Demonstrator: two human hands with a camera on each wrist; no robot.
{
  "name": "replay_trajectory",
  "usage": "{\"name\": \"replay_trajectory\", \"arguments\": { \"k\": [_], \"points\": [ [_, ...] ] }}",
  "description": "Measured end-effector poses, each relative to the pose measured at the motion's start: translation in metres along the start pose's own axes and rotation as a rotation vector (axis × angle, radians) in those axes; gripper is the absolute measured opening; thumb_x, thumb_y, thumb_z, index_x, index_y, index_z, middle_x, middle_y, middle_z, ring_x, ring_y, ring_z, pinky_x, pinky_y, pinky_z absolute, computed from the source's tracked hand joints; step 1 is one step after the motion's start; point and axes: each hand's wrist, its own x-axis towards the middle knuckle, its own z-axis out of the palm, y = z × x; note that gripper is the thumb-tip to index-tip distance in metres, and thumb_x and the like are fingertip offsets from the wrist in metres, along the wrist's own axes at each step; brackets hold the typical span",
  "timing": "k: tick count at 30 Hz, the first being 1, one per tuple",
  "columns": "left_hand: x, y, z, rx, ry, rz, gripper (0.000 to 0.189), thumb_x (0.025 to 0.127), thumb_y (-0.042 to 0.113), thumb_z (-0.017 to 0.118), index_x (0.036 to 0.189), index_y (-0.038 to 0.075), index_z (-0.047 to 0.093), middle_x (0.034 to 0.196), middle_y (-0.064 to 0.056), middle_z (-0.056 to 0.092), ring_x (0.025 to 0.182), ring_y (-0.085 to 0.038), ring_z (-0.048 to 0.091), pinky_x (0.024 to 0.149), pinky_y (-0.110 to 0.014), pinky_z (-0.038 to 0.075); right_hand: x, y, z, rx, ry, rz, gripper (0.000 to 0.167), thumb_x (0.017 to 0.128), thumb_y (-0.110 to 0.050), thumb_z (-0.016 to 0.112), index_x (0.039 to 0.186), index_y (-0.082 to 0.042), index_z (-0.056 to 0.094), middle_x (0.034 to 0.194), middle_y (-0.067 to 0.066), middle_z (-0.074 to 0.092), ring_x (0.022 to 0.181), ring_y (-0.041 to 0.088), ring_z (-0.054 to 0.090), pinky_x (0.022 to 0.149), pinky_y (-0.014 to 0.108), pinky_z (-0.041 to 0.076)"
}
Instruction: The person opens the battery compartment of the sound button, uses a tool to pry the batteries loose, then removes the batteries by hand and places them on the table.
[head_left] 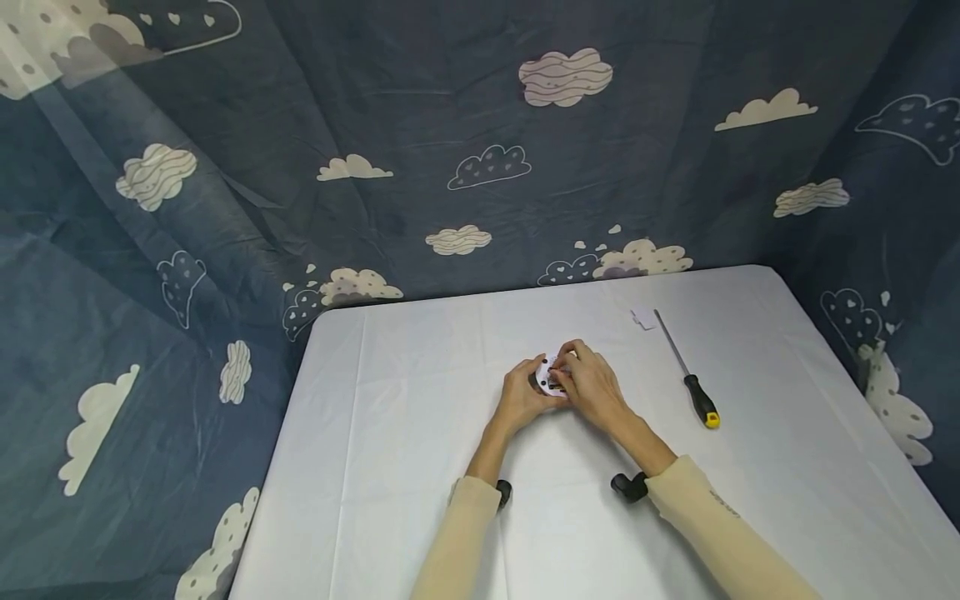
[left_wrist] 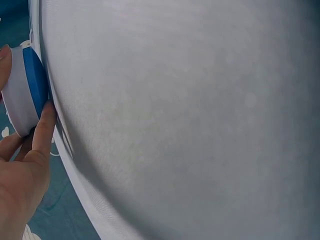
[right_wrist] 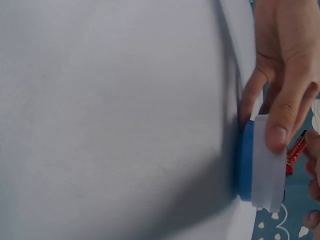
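My left hand (head_left: 520, 396) grips a round white device (head_left: 545, 379) by its edge, fingers on one side and thumb on the other. Blue covers the device's underside (left_wrist: 36, 82), and in the head view its white face with dark spots and an opening is turned up. A red and black battery (right_wrist: 296, 152) stands tilted at that face, pinched at its end by the fingertips of my right hand (head_left: 595, 390). From above, the right fingers hide most of the battery and part of the opening.
On the white-covered table (head_left: 420, 433), a screwdriver (head_left: 701, 402) with a black and yellow handle lies right of my hands. Beside its tip is a small white piece (head_left: 642, 317). Dark blue cloud-patterned cloth (head_left: 420, 108) hangs behind and at both sides.
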Motion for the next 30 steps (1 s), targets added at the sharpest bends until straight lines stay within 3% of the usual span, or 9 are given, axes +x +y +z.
{"name": "replay_trajectory", "arguments": {
  "k": [12, 22, 30],
  "points": [
    [0.003, 0.003, 0.003, 0.024, 0.0, -0.009, 0.096, 0.069, 0.027, 0.098, 0.147, -0.006, 0.052, 0.132, -0.015, 0.068, 0.125, -0.024, 0.065, 0.112, -0.035, 0.051, 0.009, 0.026, -0.025, 0.025, 0.024, 0.161, 0.014, 0.094, -0.014, 0.076, 0.097, 0.0, 0.074, 0.118, 0.016, 0.062, 0.091, 0.036, 0.064, 0.074, 0.047, 0.048],
    [0.005, 0.006, 0.005, -0.014, -0.019, -0.066, 0.096, 0.069, 0.023, 0.098, 0.149, -0.003, 0.051, 0.136, -0.013, 0.067, 0.132, -0.023, 0.061, 0.118, -0.035, 0.046, 0.012, 0.077, -0.06, -0.093, 0.04, 0.242, 0.017, 0.094, -0.012, 0.076, 0.097, 0.005, 0.074, 0.119, 0.022, 0.059, 0.089, 0.04, 0.062, 0.074, 0.051, 0.048],
    [-0.002, 0.004, 0.001, -0.027, -0.018, -0.08, 0.096, 0.071, 0.022, 0.098, 0.15, -0.003, 0.049, 0.136, -0.012, 0.066, 0.131, -0.023, 0.061, 0.116, -0.035, 0.048, 0.005, 0.113, -0.084, -0.125, 0.003, 0.384, 0.021, 0.098, -0.012, 0.071, 0.1, 0.009, 0.071, 0.126, 0.028, 0.054, 0.101, 0.048, 0.059, 0.081, 0.058, 0.048]
  ]
}}
